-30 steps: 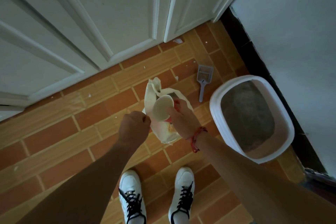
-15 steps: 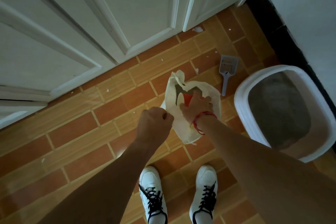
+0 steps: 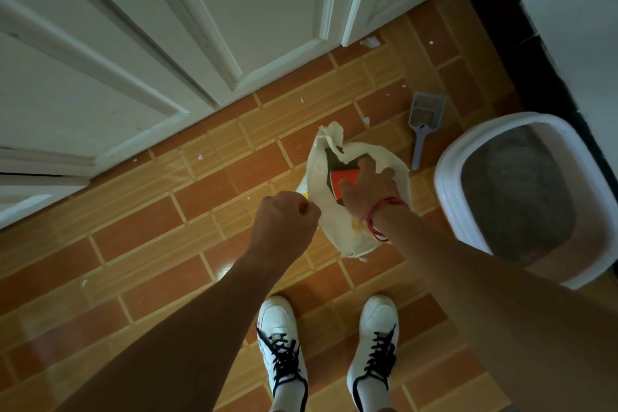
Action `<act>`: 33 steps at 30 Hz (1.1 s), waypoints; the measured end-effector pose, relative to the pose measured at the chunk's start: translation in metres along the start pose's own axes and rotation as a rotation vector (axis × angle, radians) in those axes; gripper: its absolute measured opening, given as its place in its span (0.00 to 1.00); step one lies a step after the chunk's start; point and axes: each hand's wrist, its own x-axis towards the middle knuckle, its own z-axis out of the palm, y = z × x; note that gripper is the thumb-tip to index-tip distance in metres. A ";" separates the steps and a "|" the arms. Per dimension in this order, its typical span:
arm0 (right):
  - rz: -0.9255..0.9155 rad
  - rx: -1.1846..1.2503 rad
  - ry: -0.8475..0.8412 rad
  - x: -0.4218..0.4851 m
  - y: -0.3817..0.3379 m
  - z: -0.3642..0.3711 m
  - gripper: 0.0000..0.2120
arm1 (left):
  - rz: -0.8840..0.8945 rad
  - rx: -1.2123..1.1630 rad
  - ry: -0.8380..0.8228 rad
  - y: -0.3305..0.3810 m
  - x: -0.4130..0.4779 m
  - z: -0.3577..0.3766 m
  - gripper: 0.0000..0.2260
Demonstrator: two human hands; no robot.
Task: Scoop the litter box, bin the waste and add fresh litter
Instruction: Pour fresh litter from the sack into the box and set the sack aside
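A cream litter bag [image 3: 337, 221] stands open on the tiled floor in front of my feet. My left hand [image 3: 284, 221] is a fist gripping the bag's left edge. My right hand [image 3: 366, 187] reaches into the bag's mouth and holds a red cup [image 3: 344, 179] there. To the right sits the white litter box [image 3: 449, 191] with grey litter inside. A grey-blue slotted scoop [image 3: 424, 124] lies on the floor between the bag and the box, untouched.
White panelled doors [image 3: 234, 27] run along the far side of the floor. A white wall with a dark base strip [image 3: 535, 70] stands behind the litter box. Small white scraps dot the orange tiles [image 3: 150, 227]. My white shoes [image 3: 281, 341] are below.
My right hand has lowered the cup from above the bag into its mouth, so the red outside shows instead of the pale inside. The left hand keeps its grip on the bag's edge.
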 end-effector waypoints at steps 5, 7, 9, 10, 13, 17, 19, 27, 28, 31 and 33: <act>-0.201 0.030 0.067 -0.031 -0.002 -0.014 0.17 | -0.036 0.026 0.022 0.016 0.000 -0.004 0.13; -0.310 0.022 0.119 -0.042 0.000 -0.026 0.12 | -0.042 0.037 0.020 0.022 0.001 -0.005 0.12; -0.418 0.008 0.197 -0.049 0.005 -0.038 0.09 | -0.045 0.047 0.007 0.028 0.002 -0.005 0.12; -0.459 0.014 0.239 -0.051 0.008 -0.044 0.08 | -0.044 0.055 0.004 0.030 0.003 -0.005 0.12; -0.507 0.076 0.363 -0.050 0.017 -0.059 0.10 | -0.036 0.082 0.010 0.035 0.009 -0.002 0.16; -0.381 0.099 0.397 -0.037 0.031 -0.068 0.23 | -0.039 0.101 -0.002 0.044 0.013 0.001 0.24; -0.307 0.099 0.361 -0.029 0.039 -0.069 0.23 | -0.034 0.107 0.003 0.047 0.015 0.003 0.24; -0.185 -0.016 0.251 -0.009 0.054 -0.069 0.14 | -0.072 0.075 0.018 0.043 0.022 0.007 0.14; -0.185 -0.052 0.260 -0.008 0.055 -0.071 0.13 | -0.077 0.083 0.024 0.042 0.022 0.007 0.14; -0.159 -0.176 0.216 -0.005 0.060 -0.069 0.15 | -0.103 0.059 0.032 0.037 0.022 0.009 0.11; -0.120 -0.188 0.144 -0.002 0.066 -0.067 0.13 | -0.133 0.068 0.031 0.035 0.023 0.007 0.09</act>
